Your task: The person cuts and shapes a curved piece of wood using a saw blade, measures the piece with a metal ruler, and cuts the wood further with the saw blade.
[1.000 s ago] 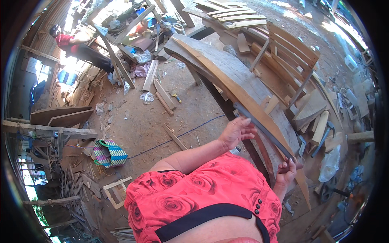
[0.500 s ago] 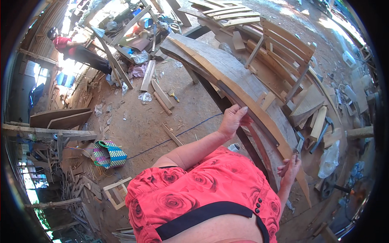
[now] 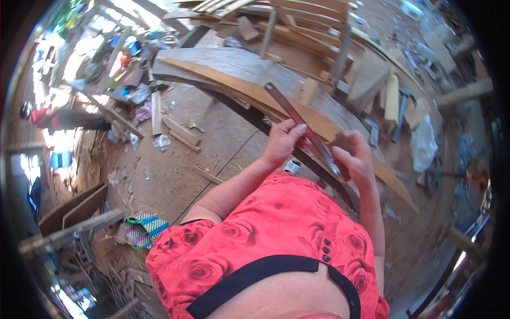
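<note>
My left hand (image 3: 282, 146) grips a long, narrow dark metal strip (image 3: 283, 102) with its thumb on top; the strip slants from upper left down toward my right hand. My right hand (image 3: 355, 162), slightly blurred, is closed around a small brown piece (image 3: 342, 141) beside the strip's lower end; what that piece is I cannot make out. Under and beyond both hands lies a long orange-brown board (image 3: 311, 118) with a jagged tip, along the edge of a weathered grey plank (image 3: 223, 61).
Beyond the plank are a slatted wooden frame (image 3: 313, 18), offcuts, a hammer (image 3: 398, 114) and a plastic bag (image 3: 424, 142). A woven basket (image 3: 143, 228) sits at lower left, near leaning panels (image 3: 74, 207). Another person (image 3: 74, 119) stands at far left among scrap wood.
My view has shifted, moving the scene up and left. The strip now stands away from the board's edge in my left hand, and my right hand has come higher, closer to my left.
</note>
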The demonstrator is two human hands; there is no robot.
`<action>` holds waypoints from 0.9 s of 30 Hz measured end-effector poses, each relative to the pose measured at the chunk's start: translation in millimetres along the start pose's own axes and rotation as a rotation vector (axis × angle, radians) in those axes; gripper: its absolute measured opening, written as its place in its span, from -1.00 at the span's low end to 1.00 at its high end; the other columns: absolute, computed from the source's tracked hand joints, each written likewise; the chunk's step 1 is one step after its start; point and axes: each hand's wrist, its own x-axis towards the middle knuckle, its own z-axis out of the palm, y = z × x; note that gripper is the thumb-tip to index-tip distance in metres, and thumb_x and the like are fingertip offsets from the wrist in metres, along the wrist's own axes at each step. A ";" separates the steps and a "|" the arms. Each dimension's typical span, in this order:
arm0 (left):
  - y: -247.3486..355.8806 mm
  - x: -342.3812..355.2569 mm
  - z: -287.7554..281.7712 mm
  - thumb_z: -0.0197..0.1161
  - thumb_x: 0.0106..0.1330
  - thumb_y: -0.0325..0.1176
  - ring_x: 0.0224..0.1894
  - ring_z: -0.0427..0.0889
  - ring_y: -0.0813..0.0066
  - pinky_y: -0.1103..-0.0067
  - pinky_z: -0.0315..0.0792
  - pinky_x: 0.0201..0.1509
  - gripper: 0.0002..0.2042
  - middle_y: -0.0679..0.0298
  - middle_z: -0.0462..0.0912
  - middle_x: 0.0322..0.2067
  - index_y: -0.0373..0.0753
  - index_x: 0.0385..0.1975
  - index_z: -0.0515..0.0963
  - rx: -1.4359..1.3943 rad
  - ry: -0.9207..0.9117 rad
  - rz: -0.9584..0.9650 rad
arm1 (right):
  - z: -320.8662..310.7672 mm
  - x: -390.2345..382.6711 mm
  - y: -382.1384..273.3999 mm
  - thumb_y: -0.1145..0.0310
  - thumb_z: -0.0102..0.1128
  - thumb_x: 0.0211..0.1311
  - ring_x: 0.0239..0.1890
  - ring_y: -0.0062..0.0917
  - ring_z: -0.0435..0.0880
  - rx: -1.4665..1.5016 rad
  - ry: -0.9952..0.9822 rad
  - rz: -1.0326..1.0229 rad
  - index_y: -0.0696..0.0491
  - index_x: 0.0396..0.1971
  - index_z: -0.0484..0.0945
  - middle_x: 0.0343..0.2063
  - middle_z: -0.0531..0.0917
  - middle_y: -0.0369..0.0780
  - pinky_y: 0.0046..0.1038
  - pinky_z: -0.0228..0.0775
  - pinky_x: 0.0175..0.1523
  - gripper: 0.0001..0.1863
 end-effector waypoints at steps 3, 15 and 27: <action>-0.2 0.4 -3.5 0.07 0.34 -0.29 -0.48 0.56 0.67 0.71 0.44 -0.43 -0.79 0.35 0.62 -0.48 -0.28 -0.24 0.56 0.080 -0.025 0.016 | 11.7 8.1 -1.5 0.41 0.26 0.08 -0.46 -0.75 0.47 0.011 -0.093 0.040 0.13 -0.32 0.38 -0.49 0.53 -0.33 -0.65 0.30 -0.41 -0.75; 0.8 -14.8 0.1 0.06 0.35 -0.33 -0.41 0.55 0.69 0.72 0.44 -0.34 -0.81 0.37 0.60 -0.40 -0.28 -0.21 0.54 0.041 -0.095 0.042 | 14.8 11.7 12.0 0.31 0.33 0.04 -0.51 -0.73 0.45 -0.123 -0.133 0.134 0.12 -0.21 0.50 -0.49 0.54 -0.34 -0.63 0.30 -0.42 -0.66; 16.4 -29.6 5.4 0.07 0.35 -0.35 -0.37 0.45 0.73 0.74 0.35 -0.26 -0.84 0.45 0.55 -0.41 -0.27 -0.22 0.54 0.025 -0.084 0.226 | 20.5 10.8 22.1 0.21 0.03 0.30 -0.40 -0.59 0.49 -0.406 -0.240 -0.210 0.11 -0.03 0.47 -0.43 0.48 -0.27 -0.52 0.32 -0.28 -0.65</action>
